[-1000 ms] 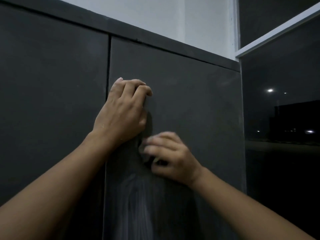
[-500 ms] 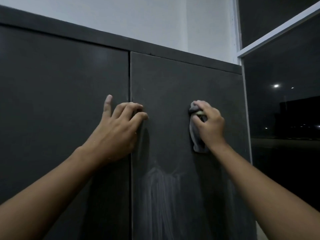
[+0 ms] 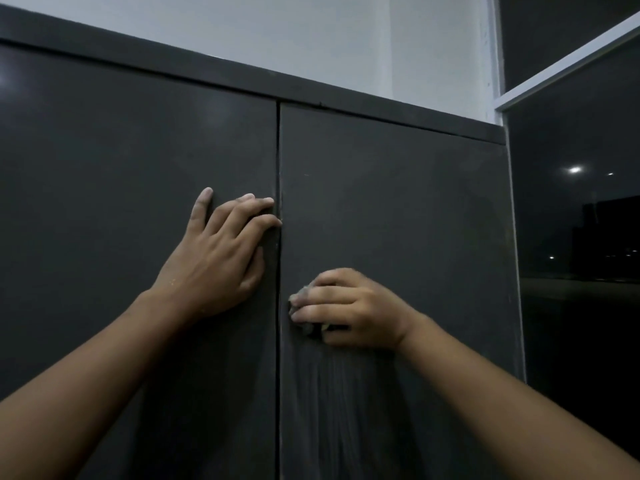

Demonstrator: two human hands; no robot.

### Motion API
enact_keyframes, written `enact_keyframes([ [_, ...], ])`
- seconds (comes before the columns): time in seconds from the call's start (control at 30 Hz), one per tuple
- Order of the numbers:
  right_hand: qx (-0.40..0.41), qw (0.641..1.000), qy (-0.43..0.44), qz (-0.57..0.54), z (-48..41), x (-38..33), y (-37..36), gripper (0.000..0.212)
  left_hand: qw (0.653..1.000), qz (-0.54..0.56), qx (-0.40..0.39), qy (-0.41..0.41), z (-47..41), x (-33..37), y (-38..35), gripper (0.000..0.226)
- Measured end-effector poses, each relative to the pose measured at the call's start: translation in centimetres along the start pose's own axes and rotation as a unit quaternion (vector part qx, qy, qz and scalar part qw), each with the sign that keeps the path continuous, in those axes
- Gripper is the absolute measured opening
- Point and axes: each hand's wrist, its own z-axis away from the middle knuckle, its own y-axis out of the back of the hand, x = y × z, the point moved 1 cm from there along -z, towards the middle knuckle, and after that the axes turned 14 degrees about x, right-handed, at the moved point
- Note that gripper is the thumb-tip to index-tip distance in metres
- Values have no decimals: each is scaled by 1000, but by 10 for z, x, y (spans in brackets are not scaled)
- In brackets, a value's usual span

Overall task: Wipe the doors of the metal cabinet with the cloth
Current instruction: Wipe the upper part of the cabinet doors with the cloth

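A dark grey metal cabinet fills the view, with a left door (image 3: 104, 209) and a right door (image 3: 398, 209) meeting at a vertical seam. My left hand (image 3: 218, 261) rests on the left door, its fingertips at the seam. My right hand (image 3: 349, 306) grips a small grey cloth (image 3: 300, 299) and presses it on the right door just right of the seam. Most of the cloth is hidden under the fingers. Pale wipe streaks (image 3: 346, 403) run down the door below that hand.
A white wall (image 3: 329, 39) rises above the cabinet top. At the right stands a dark glass window (image 3: 581, 237) with a white frame bar (image 3: 568, 60), close to the cabinet's right edge.
My right hand has carried the cloth from the upper right part of the right door down and left to beside the seam. My left hand stays near the seam.
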Motion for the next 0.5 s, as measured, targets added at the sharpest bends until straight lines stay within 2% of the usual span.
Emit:
enact_keyframes([
  [0.03,22,999,-16,26,1,10,6,29,1000,1,-1,-1,0,1,0,49],
  [0.1,138,978,-132,89,-5,33,14,34,1000,8,3,2,2,2,-2,48],
  [0.17,273,905,-290,148,-27,51,17,38,999,30,16,16,2,2,-3,54],
  [0.2,312,870,-348,157,-43,56,16,39,998,52,28,28,2,1,-3,58],
  [0.23,327,853,-376,154,-60,60,13,39,995,81,42,47,2,1,-1,61],
  [0.27,323,855,-377,149,-75,62,9,39,990,113,54,72,1,0,0,64],
  [0.3,302,872,-357,145,-88,60,3,39,983,143,65,96,1,-1,2,66],
  [0.4,187,951,-216,117,-101,41,-15,36,969,190,90,131,2,-3,5,71],
  [0.5,96,988,-109,59,-79,20,-24,35,967,201,94,129,3,-7,6,74],
])
